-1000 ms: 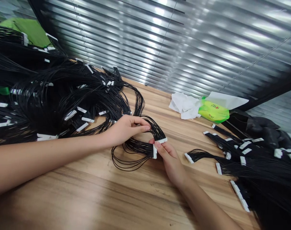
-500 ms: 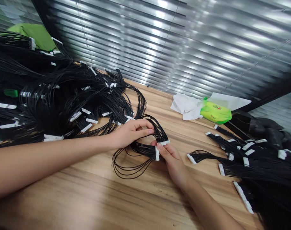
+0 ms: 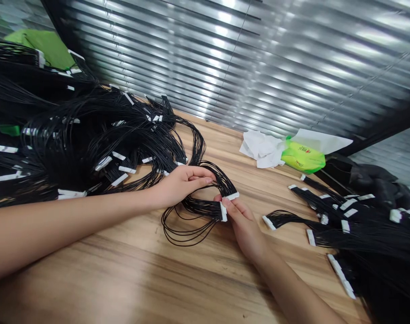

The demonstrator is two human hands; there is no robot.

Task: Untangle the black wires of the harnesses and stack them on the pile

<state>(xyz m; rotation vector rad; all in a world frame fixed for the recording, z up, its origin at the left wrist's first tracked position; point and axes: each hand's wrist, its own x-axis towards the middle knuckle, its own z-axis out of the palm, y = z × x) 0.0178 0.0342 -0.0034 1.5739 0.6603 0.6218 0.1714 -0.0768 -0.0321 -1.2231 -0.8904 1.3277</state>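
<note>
A black wire harness (image 3: 200,208) curves in a loop over the wooden table, with a white connector (image 3: 223,211) at one end and another white connector (image 3: 233,196) at the other. My left hand (image 3: 182,182) pinches some of its wires near the top of the loop. With thumb and fingers, my right hand (image 3: 240,220) grips the harness where the two connectors come close together. Several thin wires (image 3: 187,238) hang out in a wider loop below. Fingertips of the right hand are partly hidden behind the connectors.
A big heap of black wire harnesses (image 3: 90,121) covers the table's left side. More harnesses (image 3: 363,229) lie at the right. Crumpled white paper (image 3: 262,148) and a green tissue pack (image 3: 302,157) rest at the back before metal blinds (image 3: 205,58).
Both hands stay on the harness with nearly the same grip. The connector ends have turned slightly, and the loose wire loop has risen a little.
</note>
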